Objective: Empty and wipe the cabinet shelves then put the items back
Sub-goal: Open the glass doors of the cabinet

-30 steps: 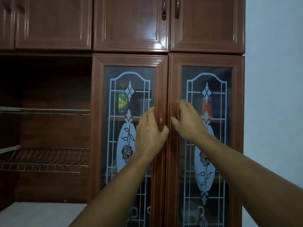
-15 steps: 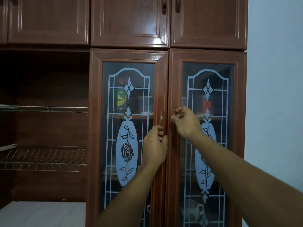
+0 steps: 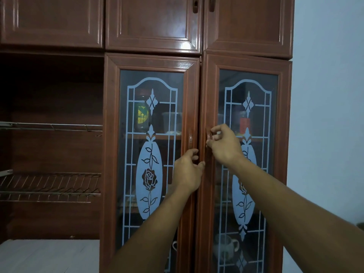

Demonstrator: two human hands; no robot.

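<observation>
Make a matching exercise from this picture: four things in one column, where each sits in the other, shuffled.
1. metal wire dish rack
2. container with a red label
3. jar with a yellow and green label
4. white ceramic jug

A. behind the left glass door, upper shelf
B. behind the right glass door, low down
C. in the open bay left of both doors
D. behind the right glass door, upper shelf

Pairs: 1-C, 2-D, 3-A, 4-B

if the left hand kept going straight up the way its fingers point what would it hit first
Probably the left door's small handle, just above the left hand. Depth is unclear, so the fingers might pass in front of it.
</observation>
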